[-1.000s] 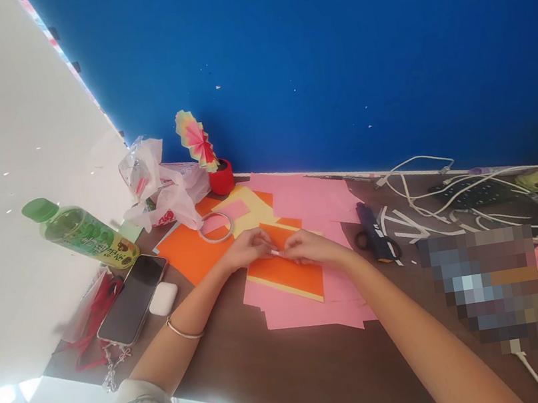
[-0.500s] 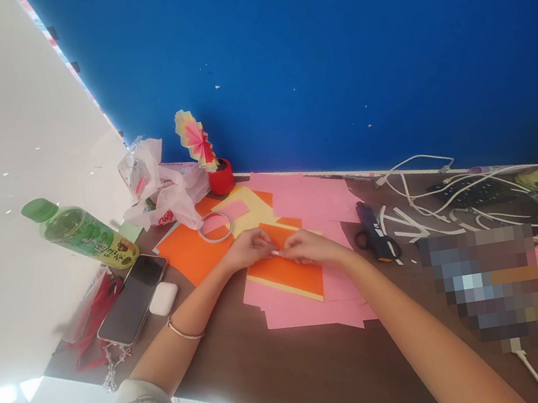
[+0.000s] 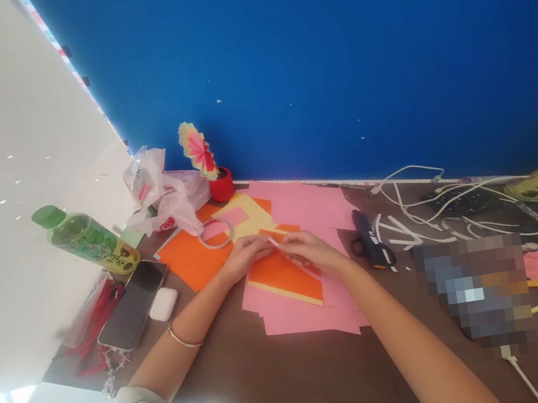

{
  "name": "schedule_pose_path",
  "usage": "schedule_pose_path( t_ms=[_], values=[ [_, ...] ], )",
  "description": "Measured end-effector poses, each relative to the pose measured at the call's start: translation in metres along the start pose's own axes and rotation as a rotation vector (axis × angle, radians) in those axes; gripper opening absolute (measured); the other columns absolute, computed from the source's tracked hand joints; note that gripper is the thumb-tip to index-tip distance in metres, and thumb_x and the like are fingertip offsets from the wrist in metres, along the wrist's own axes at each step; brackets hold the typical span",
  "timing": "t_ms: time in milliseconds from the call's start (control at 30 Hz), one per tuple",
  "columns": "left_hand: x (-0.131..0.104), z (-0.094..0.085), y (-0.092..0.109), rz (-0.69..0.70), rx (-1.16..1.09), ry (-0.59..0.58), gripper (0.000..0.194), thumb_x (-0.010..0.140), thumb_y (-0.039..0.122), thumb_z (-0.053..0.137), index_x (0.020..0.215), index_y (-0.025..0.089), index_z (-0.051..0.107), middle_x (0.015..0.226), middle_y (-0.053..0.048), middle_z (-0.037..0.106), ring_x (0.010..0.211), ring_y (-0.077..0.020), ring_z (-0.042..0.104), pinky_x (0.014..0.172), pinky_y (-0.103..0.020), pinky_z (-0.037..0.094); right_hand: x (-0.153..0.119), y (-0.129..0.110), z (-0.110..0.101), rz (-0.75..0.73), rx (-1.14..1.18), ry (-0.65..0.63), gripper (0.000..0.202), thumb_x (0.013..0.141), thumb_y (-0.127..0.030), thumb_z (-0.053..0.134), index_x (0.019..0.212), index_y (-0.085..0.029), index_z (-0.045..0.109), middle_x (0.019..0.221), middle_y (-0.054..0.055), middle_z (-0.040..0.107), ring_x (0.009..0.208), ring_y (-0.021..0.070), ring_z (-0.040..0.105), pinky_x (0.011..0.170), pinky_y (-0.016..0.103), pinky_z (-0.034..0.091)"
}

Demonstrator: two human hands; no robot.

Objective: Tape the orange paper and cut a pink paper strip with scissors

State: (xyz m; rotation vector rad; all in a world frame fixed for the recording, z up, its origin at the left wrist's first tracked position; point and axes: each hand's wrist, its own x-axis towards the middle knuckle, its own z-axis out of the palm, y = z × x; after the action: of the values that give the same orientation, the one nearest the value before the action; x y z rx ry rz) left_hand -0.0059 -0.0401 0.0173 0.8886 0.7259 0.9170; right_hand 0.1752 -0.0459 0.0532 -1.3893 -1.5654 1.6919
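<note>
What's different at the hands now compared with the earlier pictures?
The left hand and right hand have moved slightly away from the person over the orange sheet, and the small pale piece at their fingertips went with them, now tilted more. No new grasp or release shows. The whole view shifted a little; the phone, bottle and orange sheet look unmoved on the table.

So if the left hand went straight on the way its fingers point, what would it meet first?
Probably the white strip, right at the fingertips of the left hand, then the right hand just beyond. Exact contact and depth are hard to judge from this view.
</note>
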Motion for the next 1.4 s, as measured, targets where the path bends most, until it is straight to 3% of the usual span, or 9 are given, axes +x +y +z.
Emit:
schedule_pose_path(
  t_ms=[100, 233, 367, 533, 733, 933, 1167, 1400],
  values=[
    [-0.005, 0.012, -0.001, -0.005, 0.014, -0.095, 0.039, 0.077, 0.045, 0.060, 0.087, 0.008, 0.068, 0.090, -0.013, 0.068, 0.099, -0.0227, 0.061, 0.098, -0.038, 0.040, 0.001, 0.001, 0.004, -0.079, 0.078, 0.009, 0.028, 0.076, -0.044, 0.058, 0.070, -0.017, 0.054, 0.051, -0.005, 0.046, 0.042, 0.0058, 0.040, 0.041, 0.021, 0.028],
    [-0.008, 0.021, -0.005, 0.019, 0.024, -0.056, 0.044, 0.079, 0.051, 0.054, 0.085, 0.010, 0.067, 0.077, -0.009, 0.067, 0.087, -0.0209, 0.064, 0.091, -0.038, 0.045, 0.000, 0.001, 0.011, -0.088, 0.075, -0.008, 0.029, 0.076, -0.046, 0.058, 0.075, -0.017, 0.057, 0.052, -0.004, 0.050, 0.043, 0.0074, 0.044, 0.042, 0.021, 0.033],
    [-0.005, 0.018, -0.010, -0.020, -0.032, 0.012, 0.045, 0.077, 0.052, 0.057, 0.093, 0.011, 0.066, 0.076, -0.008, 0.067, 0.079, -0.0197, 0.065, 0.087, -0.040, 0.046, -0.004, -0.002, 0.015, -0.045, 0.035, 0.032, 0.034, 0.076, -0.050, 0.058, 0.069, -0.016, 0.057, 0.052, -0.001, 0.053, 0.045, 0.0091, 0.049, 0.040, 0.021, 0.034],
    [0.000, 0.012, -0.016, -0.020, -0.098, 0.110, 0.043, 0.072, 0.048, 0.065, 0.093, 0.010, 0.065, 0.086, -0.012, 0.069, 0.085, -0.0224, 0.066, 0.093, -0.044, 0.042, -0.009, -0.011, 0.016, 0.013, -0.015, 0.090, 0.037, 0.074, -0.052, 0.059, 0.073, -0.015, 0.060, 0.053, 0.001, 0.054, 0.043, 0.0094, 0.047, 0.034, 0.021, 0.030],
    [-0.001, 0.012, -0.017, -0.005, -0.092, 0.121, 0.043, 0.072, 0.049, 0.065, 0.092, 0.010, 0.065, 0.090, -0.012, 0.070, 0.085, -0.0223, 0.066, 0.093, -0.043, 0.044, -0.009, -0.020, 0.019, 0.036, -0.102, 0.153, 0.036, 0.075, -0.049, 0.058, 0.067, -0.014, 0.061, 0.053, 0.003, 0.056, 0.044, 0.0098, 0.048, 0.035, 0.021, 0.030],
    [-0.002, 0.015, -0.017, 0.020, -0.021, 0.111, 0.046, 0.074, 0.053, 0.060, 0.093, 0.011, 0.065, 0.090, -0.012, 0.070, 0.088, -0.0228, 0.066, 0.093, -0.043, 0.045, 0.002, -0.010, 0.018, -0.015, -0.134, 0.186, 0.037, 0.077, -0.049, 0.056, 0.062, -0.015, 0.058, 0.051, 0.002, 0.055, 0.047, 0.0110, 0.051, 0.045, 0.024, 0.039],
    [-0.002, 0.017, -0.015, 0.014, -0.031, 0.123, 0.043, 0.075, 0.051, 0.060, 0.091, 0.011, 0.065, 0.090, -0.011, 0.070, 0.090, -0.0227, 0.066, 0.095, -0.043, 0.044, 0.006, -0.008, 0.017, -0.011, -0.204, 0.212, 0.035, 0.077, -0.049, 0.055, 0.062, -0.017, 0.054, 0.051, 0.001, 0.054, 0.050, 0.0137, 0.054, 0.049, 0.026, 0.041],
    [0.000, 0.012, -0.012, 0.043, -0.074, 0.186, 0.041, 0.073, 0.049, 0.064, 0.085, 0.010, 0.065, 0.084, -0.010, 0.070, 0.086, -0.0230, 0.067, 0.092, -0.044, 0.047, 0.003, -0.016, 0.021, -0.028, -0.103, 0.213, 0.037, 0.075, -0.048, 0.057, 0.055, -0.018, 0.050, 0.051, 0.000, 0.051, 0.047, 0.0113, 0.050, 0.049, 0.025, 0.040]
  ],
)
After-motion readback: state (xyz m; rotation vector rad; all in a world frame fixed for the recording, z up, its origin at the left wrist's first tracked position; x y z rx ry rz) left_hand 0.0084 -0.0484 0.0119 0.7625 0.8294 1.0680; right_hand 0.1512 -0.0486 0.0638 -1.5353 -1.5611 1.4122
